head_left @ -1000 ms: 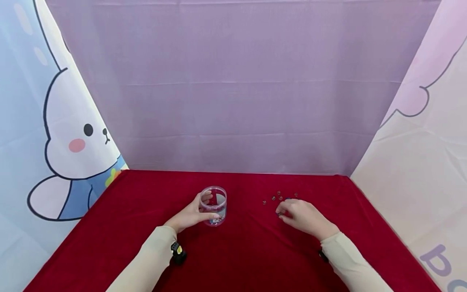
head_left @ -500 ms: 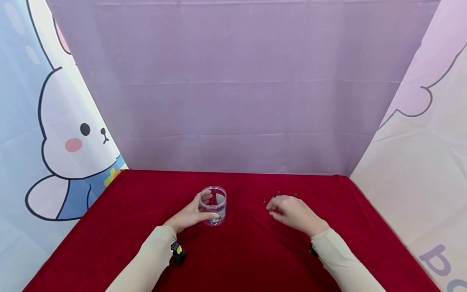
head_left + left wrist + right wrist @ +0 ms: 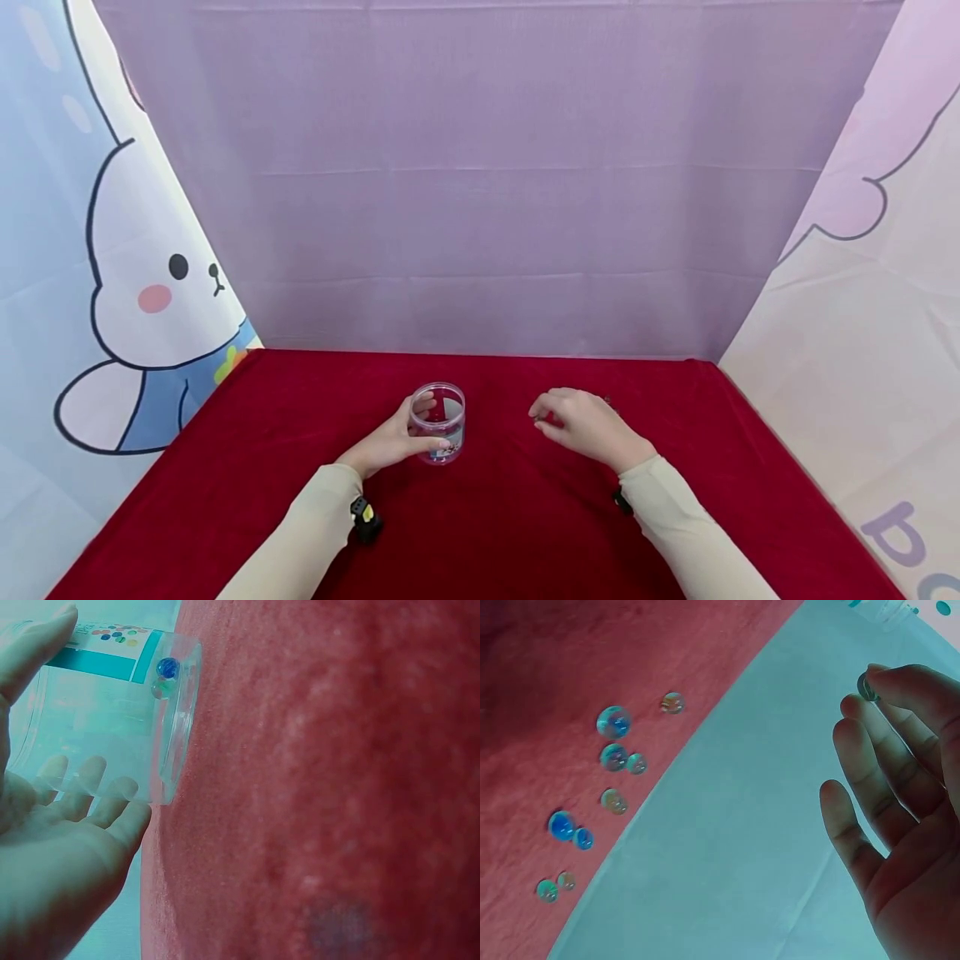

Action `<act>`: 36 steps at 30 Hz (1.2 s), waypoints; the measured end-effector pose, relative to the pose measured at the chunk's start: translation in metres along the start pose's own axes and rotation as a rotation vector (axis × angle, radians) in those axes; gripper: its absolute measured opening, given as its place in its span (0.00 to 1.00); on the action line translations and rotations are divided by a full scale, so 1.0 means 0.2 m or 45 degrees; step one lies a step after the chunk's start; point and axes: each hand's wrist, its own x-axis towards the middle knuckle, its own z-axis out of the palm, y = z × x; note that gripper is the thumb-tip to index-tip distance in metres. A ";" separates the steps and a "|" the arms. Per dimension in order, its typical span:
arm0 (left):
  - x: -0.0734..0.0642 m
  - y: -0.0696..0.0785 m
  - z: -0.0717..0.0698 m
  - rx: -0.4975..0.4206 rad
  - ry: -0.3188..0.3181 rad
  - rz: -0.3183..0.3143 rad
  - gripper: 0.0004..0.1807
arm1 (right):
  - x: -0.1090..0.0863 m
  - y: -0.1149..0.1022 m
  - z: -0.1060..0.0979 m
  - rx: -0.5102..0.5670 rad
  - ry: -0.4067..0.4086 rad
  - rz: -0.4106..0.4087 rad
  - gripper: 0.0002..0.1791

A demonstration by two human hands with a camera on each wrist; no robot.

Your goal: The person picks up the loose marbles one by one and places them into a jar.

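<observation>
My left hand [image 3: 386, 447] grips a clear plastic jar [image 3: 454, 435], thumb on its printed label and fingers around the far side. The jar stands upright on the red cloth with its mouth open. In the left wrist view a blue marble [image 3: 167, 668] and a greenish clear marble [image 3: 161, 688] show at the jar's bottom. To the jar's right, my right hand [image 3: 588, 427] pinches a small glass marble [image 3: 866, 688] between thumb and index finger, the other fingers loosely spread, held above the cloth. From the head view the hand hides most of the loose marbles.
Several loose marbles, among them a large clear one with blue [image 3: 613, 722] and a blue one [image 3: 562, 825], lie on the red cloth [image 3: 480, 533] below my right hand. A purple curtain [image 3: 480, 183] closes off the back, with printed fabric panels at both sides.
My right hand has moved left toward the jar with the marble pinched in its fingertips, passing in front of the loose marbles. My left hand and the jar stay in place.
</observation>
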 end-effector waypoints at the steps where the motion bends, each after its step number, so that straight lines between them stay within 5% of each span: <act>1: 0.00 0.00 0.00 0.000 -0.001 -0.003 0.52 | 0.01 0.00 0.00 -0.003 -0.002 0.002 0.09; 17: 0.00 0.01 0.00 -0.001 -0.010 0.007 0.53 | 0.13 -0.09 0.02 0.048 -0.037 0.042 0.10; 36: 0.02 0.01 0.02 0.019 0.012 -0.017 0.51 | 0.26 -0.15 0.12 0.096 0.001 -0.036 0.10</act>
